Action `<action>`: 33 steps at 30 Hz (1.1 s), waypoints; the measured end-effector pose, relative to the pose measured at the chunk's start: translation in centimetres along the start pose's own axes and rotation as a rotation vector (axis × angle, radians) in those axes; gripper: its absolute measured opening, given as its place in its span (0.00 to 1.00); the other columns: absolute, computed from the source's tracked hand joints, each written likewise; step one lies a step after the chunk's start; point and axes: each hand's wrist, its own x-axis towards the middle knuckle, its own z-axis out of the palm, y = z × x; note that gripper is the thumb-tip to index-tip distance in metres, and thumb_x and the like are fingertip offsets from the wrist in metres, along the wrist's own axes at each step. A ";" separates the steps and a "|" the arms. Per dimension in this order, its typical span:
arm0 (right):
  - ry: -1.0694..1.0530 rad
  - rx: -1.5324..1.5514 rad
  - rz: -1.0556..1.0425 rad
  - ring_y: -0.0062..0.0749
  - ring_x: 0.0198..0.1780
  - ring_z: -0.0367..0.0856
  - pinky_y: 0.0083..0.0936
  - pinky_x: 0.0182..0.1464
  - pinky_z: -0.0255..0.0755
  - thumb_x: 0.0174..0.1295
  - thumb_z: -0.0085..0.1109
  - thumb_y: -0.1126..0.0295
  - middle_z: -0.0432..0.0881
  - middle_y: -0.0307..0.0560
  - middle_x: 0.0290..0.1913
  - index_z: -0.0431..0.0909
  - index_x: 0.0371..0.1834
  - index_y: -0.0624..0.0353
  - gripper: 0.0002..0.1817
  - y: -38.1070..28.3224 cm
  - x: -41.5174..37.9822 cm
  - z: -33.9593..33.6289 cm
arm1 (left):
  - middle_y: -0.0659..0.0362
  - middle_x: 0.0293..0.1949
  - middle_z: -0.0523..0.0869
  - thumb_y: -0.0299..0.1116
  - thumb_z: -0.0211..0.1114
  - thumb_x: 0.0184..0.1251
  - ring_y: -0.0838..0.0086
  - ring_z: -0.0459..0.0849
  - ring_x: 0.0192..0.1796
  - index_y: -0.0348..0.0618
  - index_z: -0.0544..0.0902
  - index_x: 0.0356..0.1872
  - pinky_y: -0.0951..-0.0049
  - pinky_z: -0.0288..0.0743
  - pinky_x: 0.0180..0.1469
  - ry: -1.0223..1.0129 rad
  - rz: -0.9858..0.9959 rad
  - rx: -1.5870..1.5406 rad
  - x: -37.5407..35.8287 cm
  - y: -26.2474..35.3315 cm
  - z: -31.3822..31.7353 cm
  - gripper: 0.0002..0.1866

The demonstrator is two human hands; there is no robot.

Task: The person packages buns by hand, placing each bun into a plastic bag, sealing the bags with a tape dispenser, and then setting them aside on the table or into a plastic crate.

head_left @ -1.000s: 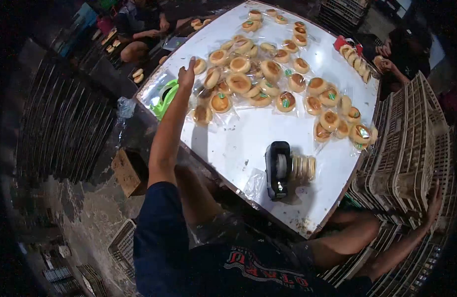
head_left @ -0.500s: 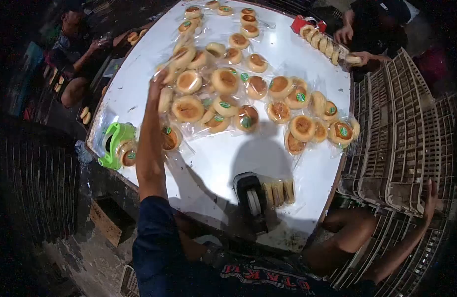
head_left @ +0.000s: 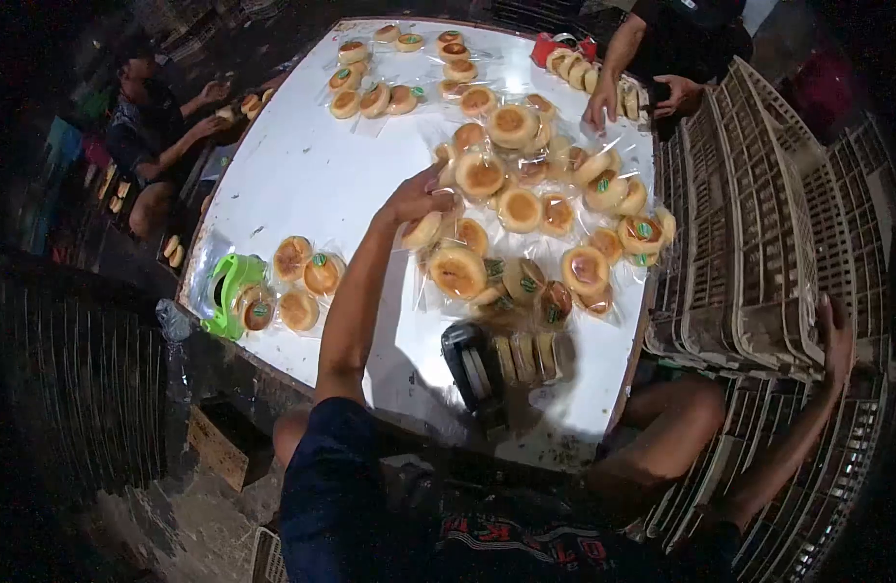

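Note:
My left hand [head_left: 421, 200] reaches over the white table against the left side of a pile of round buns [head_left: 480, 175] in clear plastic wrappers. Its fingers are stretched out and partly hidden by the wrappers. Several buns carry a green label. My right hand [head_left: 836, 340], fingers extended, rests at the edge of a plastic crate [head_left: 759, 262] on the right. Close to my body stands a black tape dispenser [head_left: 467, 364], with a row of wrapped buns [head_left: 530, 358] on edge beside it.
A green tape dispenser [head_left: 234, 291] sits on the left table corner, several buns [head_left: 294, 259] near it. More buns [head_left: 375, 99] lie at the far side. A co-worker's hand [head_left: 600, 107] handles buns by a red dispenser [head_left: 564, 46]. Another person [head_left: 147, 136] sits at left.
My left hand has swept rightward, and the main pile of buns has shifted right and nearer with it. Some buns now lie separately at the left and far side. My right hand stays by the crate.

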 end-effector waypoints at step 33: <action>-0.345 1.777 -0.283 0.31 0.57 0.76 0.27 0.61 0.69 0.67 0.61 0.67 0.78 0.49 0.54 0.64 0.62 0.66 0.25 -30.6 -26.4 26.9 | 0.48 0.67 0.69 0.41 0.79 0.51 0.62 0.73 0.65 0.37 0.61 0.70 0.66 0.70 0.64 -0.144 -0.036 -0.334 -27.7 21.9 16.1 0.48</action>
